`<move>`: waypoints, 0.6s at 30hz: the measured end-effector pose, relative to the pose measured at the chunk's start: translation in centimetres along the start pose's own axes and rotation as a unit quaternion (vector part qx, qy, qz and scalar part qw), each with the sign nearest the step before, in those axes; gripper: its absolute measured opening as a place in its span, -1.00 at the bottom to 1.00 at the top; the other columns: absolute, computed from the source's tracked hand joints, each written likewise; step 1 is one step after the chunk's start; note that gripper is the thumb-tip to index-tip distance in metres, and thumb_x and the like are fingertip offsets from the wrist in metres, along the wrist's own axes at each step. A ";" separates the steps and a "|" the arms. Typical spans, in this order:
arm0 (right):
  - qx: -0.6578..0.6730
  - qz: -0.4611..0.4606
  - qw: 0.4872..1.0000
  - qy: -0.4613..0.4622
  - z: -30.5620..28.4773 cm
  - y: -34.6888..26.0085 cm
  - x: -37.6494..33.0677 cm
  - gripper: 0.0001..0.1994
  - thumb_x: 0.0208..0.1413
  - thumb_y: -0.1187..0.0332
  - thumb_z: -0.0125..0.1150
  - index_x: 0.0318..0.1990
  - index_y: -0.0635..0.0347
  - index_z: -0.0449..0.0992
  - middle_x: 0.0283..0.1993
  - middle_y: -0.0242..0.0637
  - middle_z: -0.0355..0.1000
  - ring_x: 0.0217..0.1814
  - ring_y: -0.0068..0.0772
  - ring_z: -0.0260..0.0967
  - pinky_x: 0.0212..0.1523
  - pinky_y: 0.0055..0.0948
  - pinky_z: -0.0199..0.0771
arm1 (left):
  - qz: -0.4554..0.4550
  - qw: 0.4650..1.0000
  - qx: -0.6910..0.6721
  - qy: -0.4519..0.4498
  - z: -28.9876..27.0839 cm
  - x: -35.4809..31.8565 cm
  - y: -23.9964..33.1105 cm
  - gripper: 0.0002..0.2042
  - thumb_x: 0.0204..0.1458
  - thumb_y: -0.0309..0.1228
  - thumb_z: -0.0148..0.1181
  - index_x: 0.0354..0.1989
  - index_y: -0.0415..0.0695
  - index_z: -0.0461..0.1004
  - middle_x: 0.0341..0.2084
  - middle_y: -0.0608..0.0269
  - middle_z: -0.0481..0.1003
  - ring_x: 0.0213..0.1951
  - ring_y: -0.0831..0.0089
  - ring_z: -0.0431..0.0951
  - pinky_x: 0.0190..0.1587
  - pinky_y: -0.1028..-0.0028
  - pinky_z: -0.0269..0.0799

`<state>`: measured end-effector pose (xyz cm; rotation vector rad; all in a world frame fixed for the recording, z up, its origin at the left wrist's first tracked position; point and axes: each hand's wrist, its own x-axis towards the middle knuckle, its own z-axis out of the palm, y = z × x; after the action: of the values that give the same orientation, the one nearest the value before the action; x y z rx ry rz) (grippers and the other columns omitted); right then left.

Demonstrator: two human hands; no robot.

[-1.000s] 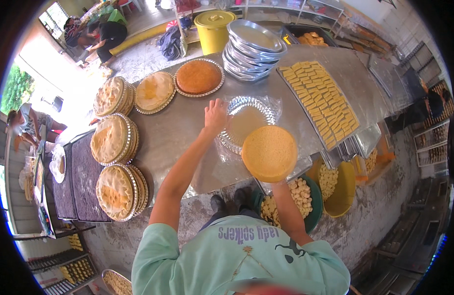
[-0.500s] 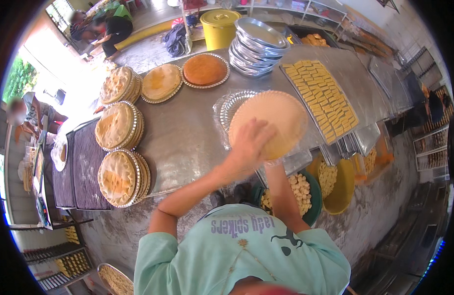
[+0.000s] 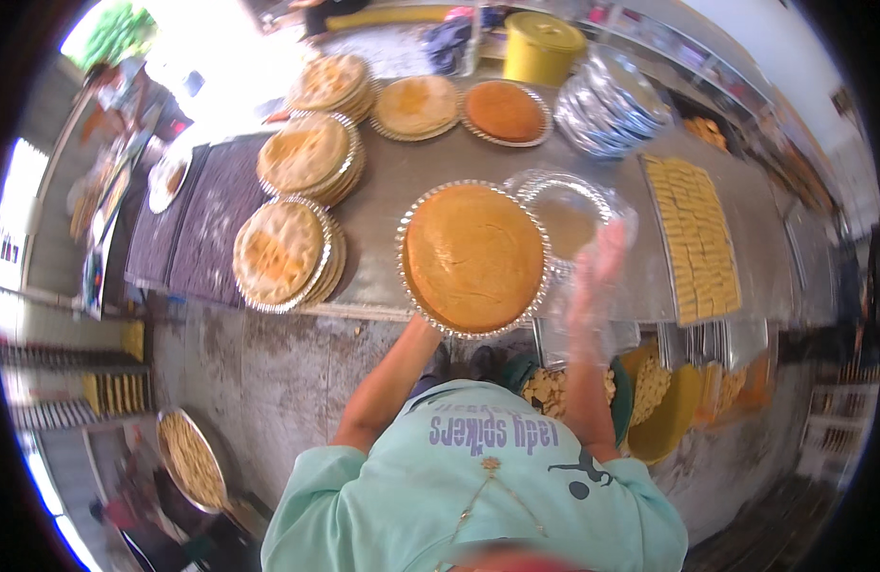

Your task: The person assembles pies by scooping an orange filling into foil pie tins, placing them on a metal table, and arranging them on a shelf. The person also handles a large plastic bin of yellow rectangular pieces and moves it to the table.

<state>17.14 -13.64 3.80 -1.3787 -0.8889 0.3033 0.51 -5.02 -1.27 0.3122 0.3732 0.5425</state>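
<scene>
A round golden-brown cake (image 3: pixel 476 257) lies in a fluted foil tray (image 3: pixel 402 250), raised above the near edge of the metal table. My left hand (image 3: pixel 424 334) holds the tray from beneath; its fingers are hidden under it. To the right of the cake, my right hand (image 3: pixel 600 267) is raised with its fingers stretched out, in what looks like a clear plastic glove, smeared by motion. Behind that hand, clear plastic surrounds fluted foil trays (image 3: pixel 593 191) lying on the table.
Stacks of flat round breads on foil trays (image 3: pixel 289 250) stand at the table's left. Another brown cake (image 3: pixel 505 112) sits at the back. Stacked silver pans (image 3: pixel 612 100) and a tray of small yellow pieces (image 3: pixel 693 238) occupy the right. Tubs (image 3: pixel 664 424) stand below. A person (image 3: pixel 140 95) works far left.
The pale round piece between my hands is gone from view; the brown cake in its foil tray shows instead. My left hand went from on top to underneath, and my right hand came away.
</scene>
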 end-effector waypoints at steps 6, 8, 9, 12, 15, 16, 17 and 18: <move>0.089 0.223 0.955 -0.176 -2.3 6.1 -5.1 -0.49 0.13 0.18 0.05 0.15 0.33 0.20 0.13 -0.03 0.23 0.17 -0.17 0.19 0.17 -0.28 0.17 | 0.011 0.996 -0.031 0.079 -2.3 -1.7 -2.3 -0.31 0.07 0.16 -0.19 0.22 -0.12 0.11 0.20 0.06 0.13 0.21 0.19 0.15 0.21 0.21 0.12; 0.066 0.288 0.930 -0.220 -2.0 6.9 -6.6 -0.55 0.13 0.22 0.05 0.10 0.34 0.28 0.06 -0.06 0.32 0.10 -0.22 0.28 0.13 -0.33 0.24 | 0.015 0.994 -0.030 0.105 -3.4 -2.9 -2.7 -0.30 0.07 0.18 -0.21 0.23 -0.13 0.10 0.20 0.07 0.14 0.21 0.19 0.17 0.21 0.21 0.12; 0.130 0.298 0.917 -0.231 -1.8 6.9 -7.2 -0.56 0.12 0.23 0.05 0.08 0.35 0.31 0.04 -0.08 0.35 0.08 -0.24 0.31 0.11 -0.34 0.27 | 0.015 0.993 -0.028 0.115 -4.1 -3.8 -2.7 -0.29 0.07 0.19 -0.22 0.23 -0.13 0.10 0.20 0.08 0.14 0.20 0.20 0.17 0.21 0.21 0.12; 0.266 0.428 0.844 -0.185 -2.1 5.5 -9.1 -0.55 0.10 0.28 0.08 0.08 0.41 0.29 0.05 -0.12 0.34 0.06 -0.27 0.33 0.09 -0.35 0.31 | 0.010 0.991 -0.028 0.134 -6.3 -7.8 -3.0 -0.26 0.06 0.22 -0.25 0.24 -0.14 0.09 0.19 0.09 0.16 0.20 0.20 0.19 0.21 0.21 0.13; 0.269 0.469 0.818 -0.198 -2.1 4.2 -11.1 -0.55 0.07 0.31 0.10 0.06 0.44 0.29 0.03 -0.13 0.35 0.02 -0.27 0.34 0.07 -0.33 0.33 | 0.005 0.990 -0.088 0.113 -8.6 -13.2 -3.8 -0.29 0.06 0.13 -0.08 0.22 -0.18 0.10 0.11 0.09 0.27 0.12 0.22 0.29 0.15 0.25 0.23; 0.256 0.482 0.814 -0.199 -1.7 4.0 -12.1 -0.55 0.06 0.31 0.11 0.06 0.43 0.30 0.01 -0.12 0.36 0.00 -0.26 0.35 0.05 -0.33 0.34 | 0.027 0.995 -0.039 0.089 -9.4 -14.7 -4.2 -0.30 0.04 0.10 -0.03 0.22 -0.19 0.10 0.11 0.09 0.27 0.12 0.23 0.29 0.15 0.26 0.24; 0.267 0.482 0.807 -0.211 -1.3 3.9 -13.2 -0.54 0.04 0.31 0.12 0.05 0.43 0.30 0.00 -0.12 0.37 -0.03 -0.25 0.36 0.03 -0.33 0.35 | 0.050 0.996 0.010 0.066 -10.2 -16.4 -4.4 -0.30 0.03 0.06 0.02 0.21 -0.20 0.11 0.10 0.09 0.27 0.12 0.24 0.29 0.14 0.26 0.25; 0.251 0.503 0.799 -0.214 -0.5 4.0 -14.5 -0.54 0.05 0.31 0.12 0.06 0.42 0.29 0.02 -0.12 0.36 0.00 -0.25 0.35 0.05 -0.32 0.34 | 0.073 0.995 0.059 0.044 -11.2 -18.0 -4.5 -0.31 0.02 0.03 0.07 0.20 -0.21 0.11 0.10 0.09 0.27 0.12 0.25 0.29 0.14 0.27 0.25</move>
<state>9.26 -22.81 -5.16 -1.1656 -0.2782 1.6066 -16.46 -16.47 -8.22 0.4337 0.4709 0.6808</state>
